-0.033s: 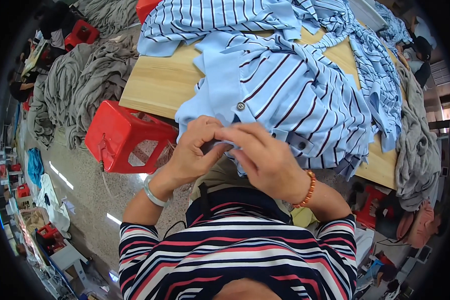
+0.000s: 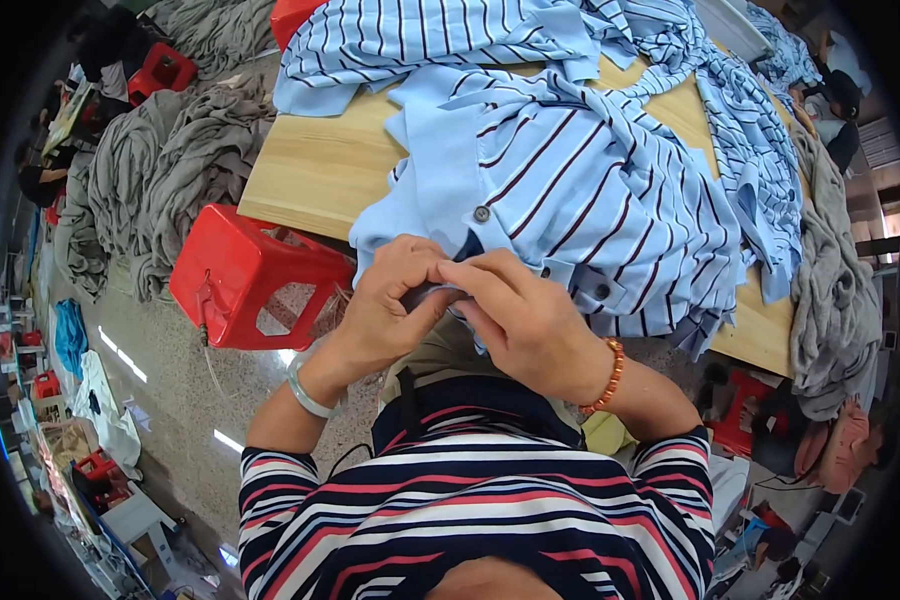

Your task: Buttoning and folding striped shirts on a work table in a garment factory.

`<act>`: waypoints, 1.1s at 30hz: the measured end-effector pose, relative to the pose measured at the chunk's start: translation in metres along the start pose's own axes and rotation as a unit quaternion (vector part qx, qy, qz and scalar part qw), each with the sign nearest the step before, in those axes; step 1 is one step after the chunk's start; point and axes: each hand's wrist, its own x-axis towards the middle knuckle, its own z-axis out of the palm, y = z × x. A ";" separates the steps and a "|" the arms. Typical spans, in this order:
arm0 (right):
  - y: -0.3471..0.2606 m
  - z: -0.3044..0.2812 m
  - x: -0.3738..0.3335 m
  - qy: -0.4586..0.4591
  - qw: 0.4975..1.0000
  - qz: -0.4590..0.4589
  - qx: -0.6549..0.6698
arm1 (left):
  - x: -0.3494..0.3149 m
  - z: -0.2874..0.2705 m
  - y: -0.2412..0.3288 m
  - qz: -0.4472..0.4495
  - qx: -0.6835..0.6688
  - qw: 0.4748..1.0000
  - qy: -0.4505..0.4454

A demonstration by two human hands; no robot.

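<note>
A light-blue shirt with dark and white stripes [image 2: 570, 180] lies bunched at the table's near edge, its plain blue band [image 2: 445, 160] toward me. A dark button [image 2: 482, 214] shows on that band, and another button [image 2: 602, 291] sits lower on the right. My left hand [image 2: 390, 305] is closed around the shirt's near edge, thumb and fingers pinching the cloth. My right hand [image 2: 550, 335] meets it there, fingertips pressed together at the same edge. Whatever lies between the fingertips is hidden.
More striped shirts [image 2: 430, 40] cover the far side of the wooden table [image 2: 315, 165]. A red stool [image 2: 235, 280] stands left of it. Grey cloth heaps [image 2: 150, 180] lie beyond the stool, and more grey cloth [image 2: 835, 290] hangs at the right. Other people work at the edges.
My right hand, blurred before, now shows sharply, its fingers closer against my left hand. The shirt stays in place.
</note>
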 end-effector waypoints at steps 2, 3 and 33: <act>0.005 0.004 0.002 -0.019 1.000 -0.017 0.013 | -0.004 0.002 0.003 -0.001 -0.004 1.000 0.014; 0.009 0.002 0.000 -0.018 1.000 -0.019 0.010 | -0.007 0.002 0.002 -0.032 -0.057 0.998 0.006; 0.015 0.004 -0.021 -0.057 0.996 -0.049 0.052 | 0.026 0.031 -0.011 -0.169 -0.334 0.916 0.142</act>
